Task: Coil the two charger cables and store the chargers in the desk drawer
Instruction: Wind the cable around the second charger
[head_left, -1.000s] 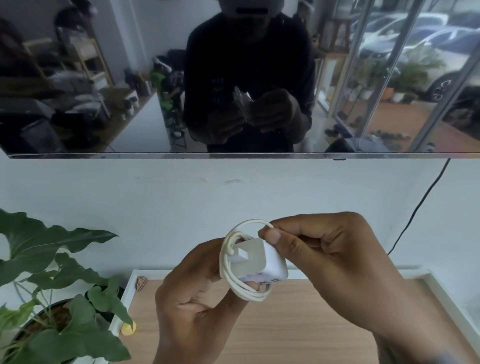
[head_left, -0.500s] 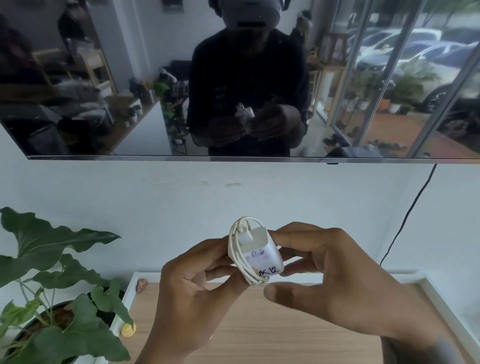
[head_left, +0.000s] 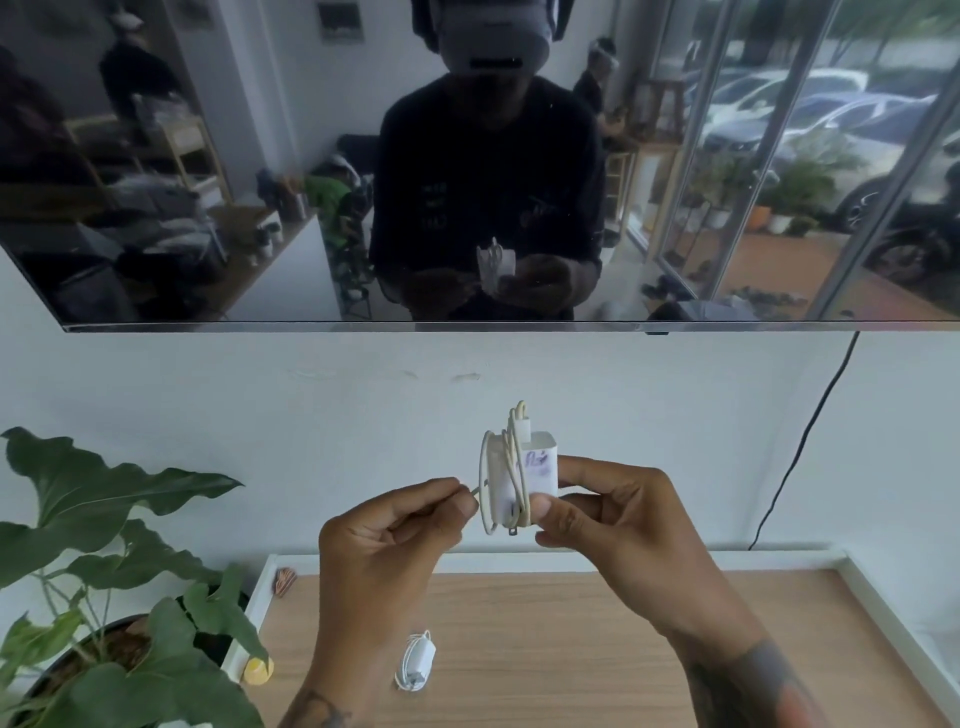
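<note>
A white charger block (head_left: 537, 467) with purple marking is held up in front of the wall, its white cable (head_left: 488, 483) wound around it in loops. My right hand (head_left: 613, 514) grips the block from the right side. My left hand (head_left: 395, 525) pinches the free end of the cable just left of the loops. A second white charger (head_left: 415, 662) with its cable wrapped around it lies on the wooden desk top (head_left: 571, 649) below my hands.
A potted plant (head_left: 104, 597) with big leaves stands left of the desk. The desk has a raised white rim (head_left: 878, 597). A small yellow object (head_left: 258, 670) sits at the left rim. A dark screen (head_left: 467, 166) hangs on the wall, with a black cord (head_left: 800, 452) running down at right.
The charger has turned upright and moved from my left fingers into my right hand's grip. My left hand has shifted left and now pinches the cable end. The view tilted down, showing the second charger.
</note>
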